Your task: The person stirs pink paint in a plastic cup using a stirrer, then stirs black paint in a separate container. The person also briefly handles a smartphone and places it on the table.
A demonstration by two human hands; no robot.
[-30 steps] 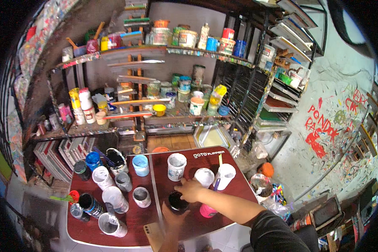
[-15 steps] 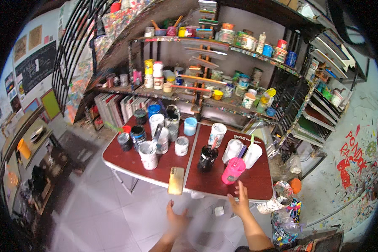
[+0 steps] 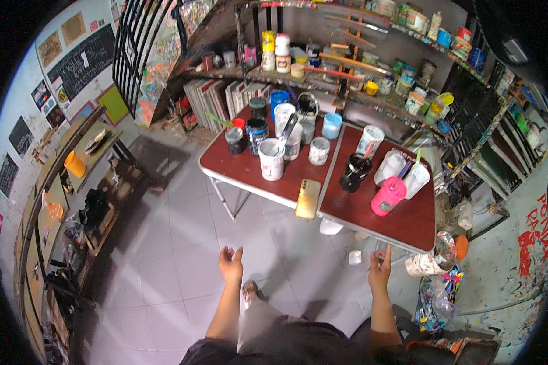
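Note:
My left hand (image 3: pixel 231 264) is raised over the floor, short of the table's near edge, with its fingers apart and nothing in it. My right hand (image 3: pixel 380 269) hovers just in front of the table's right half, likewise empty with fingers spread. Nearest to it on the dark red folding table (image 3: pixel 262 170) stands a bright pink cup (image 3: pixel 388 196) with a purple handle sticking out. A gold phone (image 3: pixel 308 199) lies at the near edge, close to the table's centre seam. Left of it stands a white paint-smeared tub (image 3: pixel 271 159) with a brush.
More paint tubs crowd the table, among them a black one (image 3: pixel 355 172) and a light blue one (image 3: pixel 332 126). Shelves of paint jars (image 3: pixel 282 53) rise behind. A paint-stained bucket (image 3: pixel 426 264) stands at the right. A low shelf (image 3: pixel 91 225) runs along the left.
My view has swung left and down, so the table sits higher and further right. Both hands have drawn back from the table, the left away from the phone and the right away from the pink cup.

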